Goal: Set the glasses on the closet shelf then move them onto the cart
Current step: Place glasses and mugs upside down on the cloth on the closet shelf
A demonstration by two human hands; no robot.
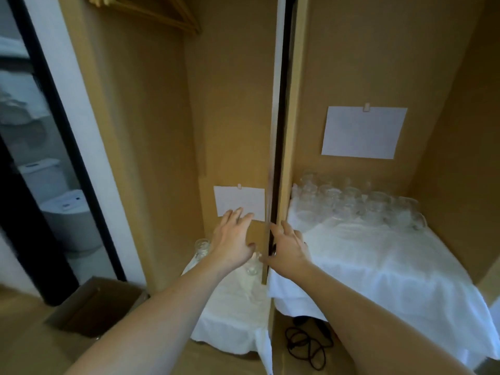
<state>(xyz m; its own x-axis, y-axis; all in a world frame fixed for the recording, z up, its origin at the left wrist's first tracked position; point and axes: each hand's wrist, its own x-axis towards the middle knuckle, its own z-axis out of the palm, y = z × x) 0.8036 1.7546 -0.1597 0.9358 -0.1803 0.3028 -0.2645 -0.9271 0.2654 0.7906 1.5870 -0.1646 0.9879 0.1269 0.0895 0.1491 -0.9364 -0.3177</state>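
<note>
Several clear glasses (359, 204) stand crowded at the back of a surface draped in white cloth (378, 266) in the right closet bay. In the left bay, on a lower white-covered surface (232, 307), a clear glass (201, 249) stands left of my left hand and another (252, 265) sits just below it. My left hand (232, 239) reaches forward with straight, spread fingers and holds nothing. My right hand (288, 246) reaches forward beside the wooden divider (284, 158), fingers extended and empty.
White paper sheets are taped to the back walls, one (364, 132) in the right bay and one (239, 203) in the left. Wooden hangers (151, 9) hang at the top. A black cable (305, 345) lies on the floor. A cardboard box (94, 307) sits at left, by a bathroom doorway.
</note>
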